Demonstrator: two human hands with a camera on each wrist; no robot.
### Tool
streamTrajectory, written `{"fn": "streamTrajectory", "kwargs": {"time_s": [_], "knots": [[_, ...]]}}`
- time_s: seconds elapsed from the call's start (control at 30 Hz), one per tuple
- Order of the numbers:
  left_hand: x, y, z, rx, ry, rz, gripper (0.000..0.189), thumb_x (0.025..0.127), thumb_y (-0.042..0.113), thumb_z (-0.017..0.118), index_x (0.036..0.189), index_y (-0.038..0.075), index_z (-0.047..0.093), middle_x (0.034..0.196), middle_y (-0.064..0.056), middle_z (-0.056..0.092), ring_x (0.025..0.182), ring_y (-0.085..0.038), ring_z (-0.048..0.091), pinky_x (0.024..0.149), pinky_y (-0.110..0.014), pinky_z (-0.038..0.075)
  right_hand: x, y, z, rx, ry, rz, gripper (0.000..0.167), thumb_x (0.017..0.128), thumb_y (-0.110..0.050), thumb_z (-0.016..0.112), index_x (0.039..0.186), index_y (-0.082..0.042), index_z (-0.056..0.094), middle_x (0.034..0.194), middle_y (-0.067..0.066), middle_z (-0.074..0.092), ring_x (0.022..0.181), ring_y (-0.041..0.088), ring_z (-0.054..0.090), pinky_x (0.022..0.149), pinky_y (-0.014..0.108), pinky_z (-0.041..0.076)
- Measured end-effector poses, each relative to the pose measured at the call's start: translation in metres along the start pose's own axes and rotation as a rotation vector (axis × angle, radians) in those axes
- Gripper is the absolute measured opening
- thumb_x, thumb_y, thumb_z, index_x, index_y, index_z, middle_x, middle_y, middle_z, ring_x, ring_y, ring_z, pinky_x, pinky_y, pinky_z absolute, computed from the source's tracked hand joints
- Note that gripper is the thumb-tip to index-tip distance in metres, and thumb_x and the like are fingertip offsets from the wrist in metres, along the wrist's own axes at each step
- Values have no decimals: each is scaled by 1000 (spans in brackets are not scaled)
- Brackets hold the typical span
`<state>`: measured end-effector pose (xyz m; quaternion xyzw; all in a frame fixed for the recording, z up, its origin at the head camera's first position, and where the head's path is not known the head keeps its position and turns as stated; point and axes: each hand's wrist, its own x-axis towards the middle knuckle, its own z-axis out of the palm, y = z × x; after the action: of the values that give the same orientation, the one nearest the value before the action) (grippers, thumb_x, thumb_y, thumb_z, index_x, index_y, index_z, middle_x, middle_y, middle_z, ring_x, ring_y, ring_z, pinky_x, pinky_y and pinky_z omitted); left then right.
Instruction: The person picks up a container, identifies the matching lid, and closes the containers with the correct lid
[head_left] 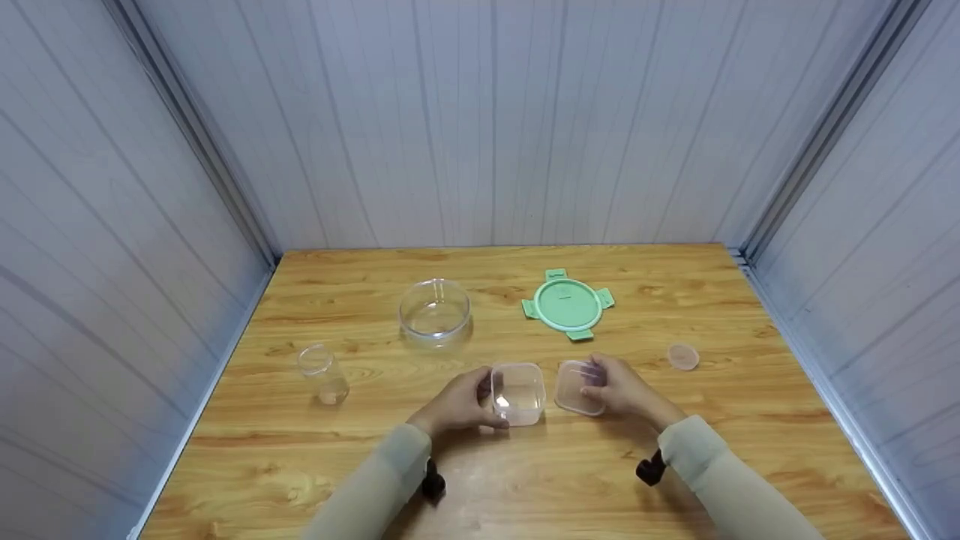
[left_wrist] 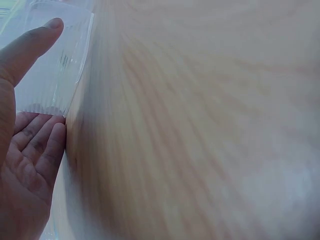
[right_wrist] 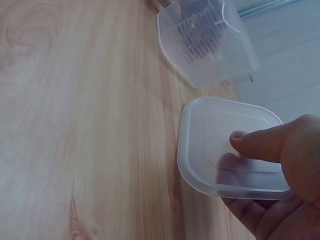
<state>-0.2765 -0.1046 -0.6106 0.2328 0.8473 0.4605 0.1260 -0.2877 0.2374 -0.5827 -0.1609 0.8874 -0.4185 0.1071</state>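
My left hand [head_left: 459, 403] holds a clear square plastic container [head_left: 519, 409] from its left side, its thumb at the near side and its fingers at the far side. In the left wrist view the thumb lies against the container's wall [left_wrist: 47, 75]. Just to the right, my right hand [head_left: 624, 388] pinches a translucent square lid [head_left: 571, 388] by its right part. The right wrist view shows the thumb on the lid's [right_wrist: 200, 150] upper face and the fingers beneath it. Lid and container stand apart, with a small gap between them.
Behind the hands are a round glass bowl [head_left: 435, 332] and a round green lid [head_left: 568, 305] with clip flaps. A clear cylindrical jar [head_left: 328, 381] stands at left, a small round lid [head_left: 683, 357] at right. Pale panel walls [head_left: 480, 135] bound the wooden table [head_left: 540, 487].
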Motion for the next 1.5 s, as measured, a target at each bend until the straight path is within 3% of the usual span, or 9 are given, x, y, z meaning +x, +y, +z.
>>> {"fn": "streamTrajectory", "kwargs": {"time_s": [0.2, 0.33, 0.47, 0.63, 0.87, 1.03, 1.2, 1.5], "knots": [[-1, 4, -1, -25, -5, -15, 69, 73, 29, 103, 124, 5, 63, 109, 4, 63, 104, -15, 57, 99, -36, 51, -1, 1, 1, 42, -5, -2, 21, 96, 3, 76, 110, 3, 60, 118, 22, 71, 120, 43, 70, 104, 56, 60], [-1, 4, 2, -78, -4, -25, 79, 73, 23, 103, 137, 4, 61, 127, -5, 72, 119, -21, 66, 114, -44, 51, -1, 0, 1, 39, -1, 7, 20, 96, 4, 76, 109, 1, 61, 115, 20, 72, 117, 41, 71, 104, 56, 60], [-2, 2, 4, -169, -14, -27, 94, 73, 15, 102, 152, 0, 53, 146, -15, 67, 139, -32, 63, 125, -49, 45, -2, -1, 2, 33, 1, 3, 21, 96, 4, 76, 110, 2, 62, 115, 20, 72, 117, 40, 71, 104, 56, 60], [-2, 1, 3, -210, -34, -2, 101, 73, 8, 101, 157, -2, 46, 155, -17, 60, 150, -34, 55, 130, -47, 37, -1, 0, 2, 25, 6, 4, 22, 96, 2, 77, 111, 2, 61, 116, 22, 71, 118, 41, 71, 104, 56, 60], [-11, 1, -5, -151, -19, 4, 101, 77, 15, 100, 159, -4, 44, 159, -22, 55, 148, -39, 54, 128, -54, 40, -1, 1, 2, -11, 19, 7, 21, 97, 0, 77, 109, 1, 60, 108, 17, 69, 108, 34, 70, 97, 53, 61], [-18, 0, -15, -109, -10, -13, 97, 80, 22, 99, 159, 0, 46, 163, -23, 52, 148, -41, 54, 127, -56, 41, -2, 0, 3, -11, 15, 20, 21, 98, 0, 75, 111, 1, 59, 110, 18, 69, 111, 36, 70, 98, 54, 61], [-24, -2, -23, -106, 8, 4, 83, 86, 18, 94, 155, 1, 51, 158, -23, 56, 144, -45, 56, 123, -61, 45, -4, -3, 3, -3, 16, 49, 20, 99, 0, 75, 111, 0, 59, 111, 17, 69, 113, 35, 70, 99, 53, 62], [-23, -1, -29, -115, 68, 73, 50, 99, 11, 78, 142, -7, 59, 140, -24, 65, 125, -44, 66, 109, -61, 55, -5, -7, 1, -33, 5, 43, 21, 98, -2, 78, 107, -2, 59, 105, 13, 69, 102, 27, 69, 91, 48, 62]]}}
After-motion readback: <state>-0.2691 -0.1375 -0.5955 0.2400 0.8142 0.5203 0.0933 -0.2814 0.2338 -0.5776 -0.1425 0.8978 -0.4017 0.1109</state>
